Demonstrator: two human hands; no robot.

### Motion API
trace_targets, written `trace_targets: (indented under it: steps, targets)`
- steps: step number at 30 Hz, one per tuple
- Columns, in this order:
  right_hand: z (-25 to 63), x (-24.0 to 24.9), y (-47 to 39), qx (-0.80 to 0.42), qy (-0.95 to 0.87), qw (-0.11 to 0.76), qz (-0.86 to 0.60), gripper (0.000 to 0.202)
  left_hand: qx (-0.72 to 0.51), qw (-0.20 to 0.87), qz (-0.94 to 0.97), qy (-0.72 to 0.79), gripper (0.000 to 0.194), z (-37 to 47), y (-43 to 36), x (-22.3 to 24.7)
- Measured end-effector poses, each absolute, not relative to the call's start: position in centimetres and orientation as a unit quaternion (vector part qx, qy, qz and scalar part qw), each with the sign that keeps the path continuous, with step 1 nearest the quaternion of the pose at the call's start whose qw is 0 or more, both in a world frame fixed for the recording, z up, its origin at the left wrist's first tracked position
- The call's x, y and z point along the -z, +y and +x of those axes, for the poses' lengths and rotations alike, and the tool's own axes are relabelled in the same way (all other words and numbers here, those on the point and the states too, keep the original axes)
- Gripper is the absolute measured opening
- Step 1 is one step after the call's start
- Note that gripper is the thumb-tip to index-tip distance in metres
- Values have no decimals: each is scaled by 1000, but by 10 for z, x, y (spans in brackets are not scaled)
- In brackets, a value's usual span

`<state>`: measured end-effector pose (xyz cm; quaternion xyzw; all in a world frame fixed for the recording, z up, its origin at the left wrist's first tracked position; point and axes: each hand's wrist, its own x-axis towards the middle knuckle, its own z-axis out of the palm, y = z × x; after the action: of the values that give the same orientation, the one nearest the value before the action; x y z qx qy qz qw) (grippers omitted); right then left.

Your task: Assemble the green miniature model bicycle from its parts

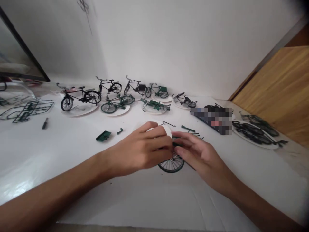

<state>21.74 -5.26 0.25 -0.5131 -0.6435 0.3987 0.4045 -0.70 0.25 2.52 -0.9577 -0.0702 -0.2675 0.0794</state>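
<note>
Both hands meet over a model bicycle wheel (172,165), black-rimmed with fine spokes, whose lower half shows beneath them. My left hand (147,145) is closed from above, its curled fingers covering most of what they grip. Thumb and fingers of my right hand (196,149) pinch in from the right, at a green part just above the wheel. A white disc (166,127) shows partly behind the left fingers. Left of the hands lie a green tray-shaped piece (103,136) and a small green bracket (119,130).
Several model bicycles, such as a black one (80,98) and a green one (156,91), stand or lie on white discs behind. Green part frames (29,109) and a small screwdriver (45,123) lie left. A blurred-out dark object (212,120) and loose thin parts (188,129) lie right.
</note>
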Motion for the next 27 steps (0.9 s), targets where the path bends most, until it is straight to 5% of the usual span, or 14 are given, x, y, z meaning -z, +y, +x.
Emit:
trace_targets:
  steps: [5,9,15,27]
  targets:
    - [218,0,-47,-421,-629,416,-504,19,304,116,-942,-79,14,-4,-2,-22]
    - [226,0,-39,-521,-499,471,-508,27,406,89,-898,-144,5,-14,17,-24]
    - [238,-3,-31,-624,-391,520,-432,24,307,16,-900,-310,18,-38,61,-10]
    - [230,9,-28,-597,-408,535,-436,32,153,86,-942,-286,20,-32,69,6]
